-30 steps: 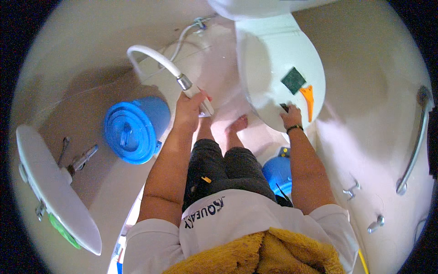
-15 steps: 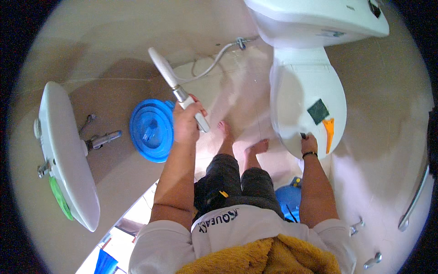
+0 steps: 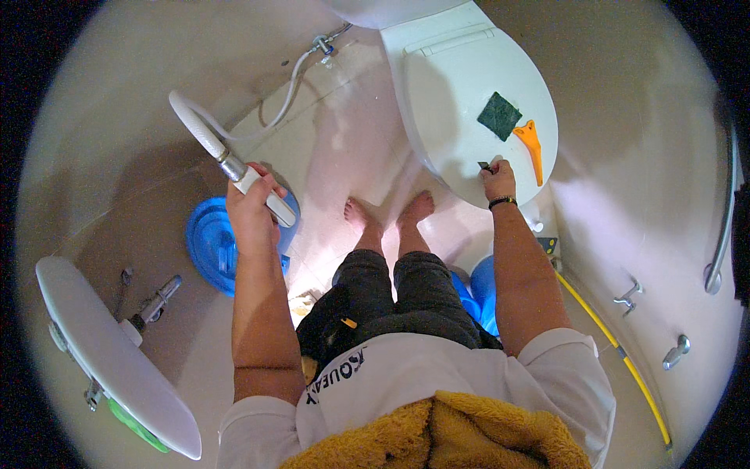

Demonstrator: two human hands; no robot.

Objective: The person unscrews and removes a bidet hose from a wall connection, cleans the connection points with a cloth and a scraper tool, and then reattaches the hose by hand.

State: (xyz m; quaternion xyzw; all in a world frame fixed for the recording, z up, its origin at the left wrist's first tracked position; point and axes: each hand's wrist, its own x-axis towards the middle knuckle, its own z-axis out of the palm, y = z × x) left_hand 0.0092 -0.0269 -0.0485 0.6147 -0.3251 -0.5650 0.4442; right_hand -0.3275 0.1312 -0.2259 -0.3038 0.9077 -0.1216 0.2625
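My left hand (image 3: pixel 254 199) is wrapped round the white handle of a bidet sprayer (image 3: pixel 272 203), over the blue basin. From its metal collar a white hose (image 3: pixel 199 134) curves up and away. On the right, my right hand (image 3: pixel 498 178) is closed at the near edge of the white toilet lid (image 3: pixel 437 129), pinching a small dark flat piece (image 3: pixel 485 166) whose kind I cannot make out. Lying on the lid are a dark green scouring pad (image 3: pixel 499 116) and, right beside it, an orange scraper-like tool (image 3: pixel 530 151).
At left is a white washbasin (image 3: pixel 117 359) with a green cloth (image 3: pixel 138 426) on its edge. A blue basin (image 3: pixel 205 246) stands below my left hand, and a blue container (image 3: pixel 483 293) by my right forearm. A yellow pole or hose (image 3: pixel 617 348) runs along the right. A valve (image 3: pixel 323 44) feeds the hose.
My view has shifted, so the toilet sits further up and left and the yellow length at right has come into sight. My feet have moved. Both hands keep their hold.
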